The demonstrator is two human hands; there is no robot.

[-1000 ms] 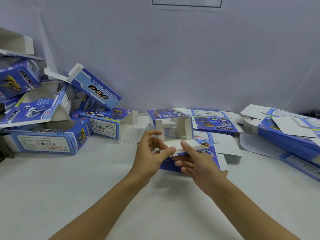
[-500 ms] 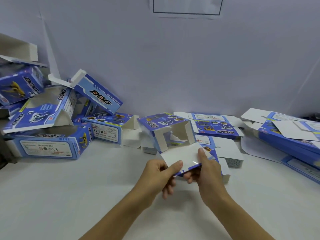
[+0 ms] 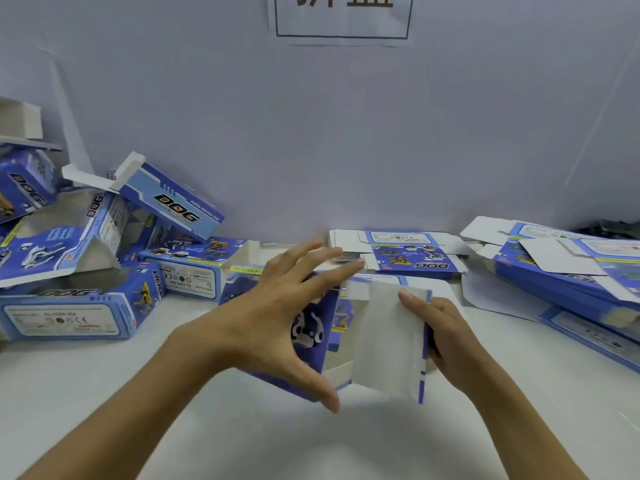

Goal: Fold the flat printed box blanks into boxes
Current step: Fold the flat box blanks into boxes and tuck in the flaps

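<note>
**Kid:** Head view first. What are your hands doing?

**Me:** My left hand (image 3: pixel 277 320) has its fingers spread out straight. The palm and thumb lie against the blue side of the half-folded box (image 3: pixel 313 336). It presses the side and does not curl round it. My right hand (image 3: pixel 446 336) grips the other side. Its thumb lies on the white flap (image 3: pixel 389 337) and its other fingers are curled behind, so the flap is pinched between them.

**Kid:** Where is the box?

**Me:** It sits between my two hands, in the middle, low over the white table (image 3: pixel 104 393). I cannot tell if it touches the table. It is tilted, and its open end faces me. The white flap sticks out toward me.

**Kid:** What is behind it?

**Me:** Just behind my hands is a stack of flat blanks (image 3: pixel 408 254), blue side up. More flat blanks (image 3: pixel 568 271) lie well apart on the right.

**Kid:** And on the left?

**Me:** A pile of folded boxes (image 3: pixel 79 306) leans every which way by the wall (image 3: pixel 311 133). One tilted box (image 3: pixel 173 206) rests on top, with DOG on it. A paper sign (image 3: pixel 343 15) hangs high on the wall.
</note>
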